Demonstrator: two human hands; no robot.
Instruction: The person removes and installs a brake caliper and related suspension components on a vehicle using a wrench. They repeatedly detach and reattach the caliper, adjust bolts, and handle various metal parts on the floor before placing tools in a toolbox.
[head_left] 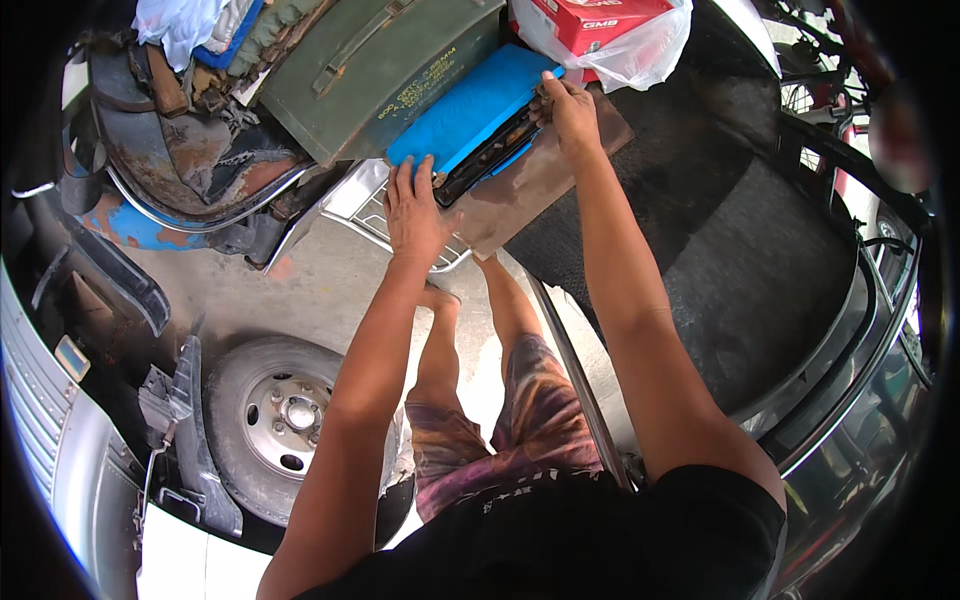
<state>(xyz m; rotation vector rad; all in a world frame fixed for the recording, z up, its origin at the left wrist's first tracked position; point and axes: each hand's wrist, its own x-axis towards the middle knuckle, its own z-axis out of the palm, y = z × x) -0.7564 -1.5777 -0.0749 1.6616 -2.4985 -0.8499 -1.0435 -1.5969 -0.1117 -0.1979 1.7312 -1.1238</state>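
A flat blue case (pixel 470 112) lies tilted on a brown board, its near side showing dark, grimy pieces (pixel 490 160) along a black edge. What these pieces are, I cannot make out. My right hand (pixel 572 115) grips the case's right end, thumb on top and fingers curled at the dark side. At the left end, my left hand (pixel 413 205) rests with its fingers stretched over the corner of the blue cover. Under the case, the brown board (pixel 500 215) sticks out toward me.
A green metal box (pixel 350 80) stands behind the case, with a red carton (pixel 600 22) in a white plastic bag to its right. A black mat (pixel 760 250) lies at right. Below left are a wire rack (pixel 365 222), a worn seat (pixel 190 150) and a wheel (pixel 285 410).
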